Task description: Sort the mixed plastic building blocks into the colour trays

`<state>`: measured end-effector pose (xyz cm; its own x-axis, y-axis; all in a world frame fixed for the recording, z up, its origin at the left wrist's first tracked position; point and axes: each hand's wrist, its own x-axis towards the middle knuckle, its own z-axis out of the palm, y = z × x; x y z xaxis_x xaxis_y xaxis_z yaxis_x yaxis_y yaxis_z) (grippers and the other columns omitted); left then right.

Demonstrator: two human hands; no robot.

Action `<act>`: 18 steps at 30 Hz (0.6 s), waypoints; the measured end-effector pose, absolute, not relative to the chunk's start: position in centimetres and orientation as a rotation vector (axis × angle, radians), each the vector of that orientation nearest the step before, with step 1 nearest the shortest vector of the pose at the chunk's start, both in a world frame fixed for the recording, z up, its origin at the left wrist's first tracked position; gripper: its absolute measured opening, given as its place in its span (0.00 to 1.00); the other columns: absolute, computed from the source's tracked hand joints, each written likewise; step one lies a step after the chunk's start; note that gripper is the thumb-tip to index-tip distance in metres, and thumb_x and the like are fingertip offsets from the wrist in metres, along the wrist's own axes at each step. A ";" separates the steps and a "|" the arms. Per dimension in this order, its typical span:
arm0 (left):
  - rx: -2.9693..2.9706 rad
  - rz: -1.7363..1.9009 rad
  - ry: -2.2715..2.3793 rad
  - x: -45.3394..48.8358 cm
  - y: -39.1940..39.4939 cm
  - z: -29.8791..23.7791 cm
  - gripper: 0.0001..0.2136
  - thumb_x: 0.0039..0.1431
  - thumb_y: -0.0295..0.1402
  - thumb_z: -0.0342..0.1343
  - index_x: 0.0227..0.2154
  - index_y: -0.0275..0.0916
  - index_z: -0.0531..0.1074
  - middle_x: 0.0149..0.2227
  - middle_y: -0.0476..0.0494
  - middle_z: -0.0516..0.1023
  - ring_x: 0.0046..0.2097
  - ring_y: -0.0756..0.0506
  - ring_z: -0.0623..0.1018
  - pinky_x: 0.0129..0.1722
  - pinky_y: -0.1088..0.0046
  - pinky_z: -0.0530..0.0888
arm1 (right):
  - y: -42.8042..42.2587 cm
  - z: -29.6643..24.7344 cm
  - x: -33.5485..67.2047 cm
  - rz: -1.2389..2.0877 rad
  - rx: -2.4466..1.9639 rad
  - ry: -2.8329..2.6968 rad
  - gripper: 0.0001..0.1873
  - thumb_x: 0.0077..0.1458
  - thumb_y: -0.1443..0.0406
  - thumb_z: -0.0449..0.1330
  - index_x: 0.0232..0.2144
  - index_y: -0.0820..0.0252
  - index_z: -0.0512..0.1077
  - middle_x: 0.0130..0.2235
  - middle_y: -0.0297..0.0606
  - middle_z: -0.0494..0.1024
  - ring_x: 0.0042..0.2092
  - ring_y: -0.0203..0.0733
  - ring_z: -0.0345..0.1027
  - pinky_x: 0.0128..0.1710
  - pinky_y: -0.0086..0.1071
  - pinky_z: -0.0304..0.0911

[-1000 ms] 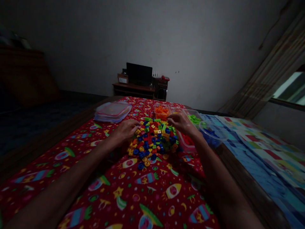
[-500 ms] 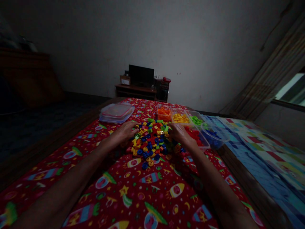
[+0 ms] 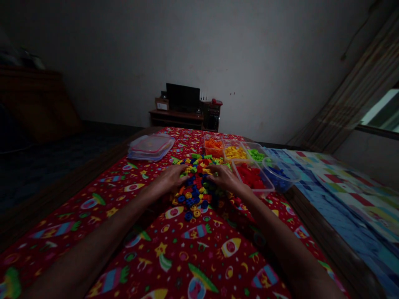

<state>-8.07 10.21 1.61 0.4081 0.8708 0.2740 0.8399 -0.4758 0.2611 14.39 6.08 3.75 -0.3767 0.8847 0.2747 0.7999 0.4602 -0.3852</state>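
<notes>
A heap of small plastic bricks (image 3: pixel 196 187) in red, yellow, blue, green and orange lies on a red cloth with a rocket print (image 3: pixel 187 253). My left hand (image 3: pixel 170 178) rests on the heap's left side, fingers curled into the bricks. My right hand (image 3: pixel 226 178) lies on the heap's right side, fingers bent down among the pieces. In the dim light I cannot make out what either hand holds. Both forearms reach in from the bottom corners.
Clear tubs stand behind and right of the heap: orange bricks (image 3: pixel 213 146), yellow (image 3: pixel 235 153), green (image 3: pixel 257 155), red (image 3: pixel 252 177), blue (image 3: pixel 279 176). Stacked clear lids (image 3: pixel 150 146) lie at the back left. A patchwork cloth (image 3: pixel 346 195) covers the right side. A low cabinet with a screen (image 3: pixel 183 108) stands against the wall.
My right hand has come back from over the tubs and dropped onto the heap's right side. My left hand has edged in toward the middle of the heap.
</notes>
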 end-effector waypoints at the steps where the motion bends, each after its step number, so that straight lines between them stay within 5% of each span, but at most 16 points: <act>1: 2.552 0.623 1.549 -7.7 10.0 1.9 0.18 0.54 0.40 0.53 0.47 0.39 0.72 0.46 0.39 0.78 0.46 0.40 0.77 0.45 0.68 0.72 | 6.2 4.1 14.4 0.260 -1.385 -2.226 0.16 0.55 0.66 0.57 0.47 0.61 0.71 0.45 0.44 0.76 0.46 0.42 0.70 0.44 0.31 0.62; 9: 2.500 0.749 1.389 -6.1 8.5 3.1 0.22 0.52 0.32 0.53 0.52 0.39 0.69 0.48 0.42 0.77 0.46 0.43 0.77 0.47 0.67 0.73 | 5.7 6.3 16.8 -0.029 -1.799 -2.454 0.12 0.51 0.73 0.51 0.31 0.65 0.75 0.29 0.45 0.77 0.31 0.40 0.70 0.30 0.29 0.58; 18: 2.518 0.622 1.310 -6.4 9.1 2.5 0.17 0.48 0.29 0.52 0.42 0.39 0.76 0.41 0.45 0.80 0.41 0.44 0.78 0.43 0.70 0.74 | 4.3 3.9 15.1 -0.189 -1.652 -2.674 0.14 0.51 0.72 0.53 0.39 0.60 0.73 0.40 0.48 0.76 0.42 0.45 0.69 0.40 0.33 0.60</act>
